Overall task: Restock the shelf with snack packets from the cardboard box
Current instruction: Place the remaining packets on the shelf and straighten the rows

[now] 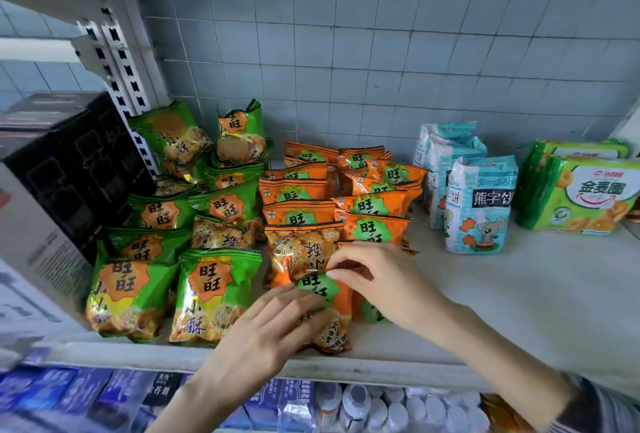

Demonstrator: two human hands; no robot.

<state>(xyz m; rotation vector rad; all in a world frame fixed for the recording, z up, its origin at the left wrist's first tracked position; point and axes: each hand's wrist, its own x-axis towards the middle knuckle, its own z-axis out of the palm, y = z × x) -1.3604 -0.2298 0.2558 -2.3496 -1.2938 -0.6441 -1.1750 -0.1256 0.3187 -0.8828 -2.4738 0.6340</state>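
Pinching orange packet (334, 325) | upright, label forward | right hand (377, 280) | left hand (273, 323) touching

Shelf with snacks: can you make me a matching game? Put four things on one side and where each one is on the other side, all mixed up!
Things:
1. black box
2. green packets
3. front orange packet
4. pale blue bags

Places:
a. touched by the left hand and right hand
b. right of the orange packets
c. far left of the shelf
d. between the black box and the orange packets

Pairs: 1-c, 2-d, 3-a, 4-b.
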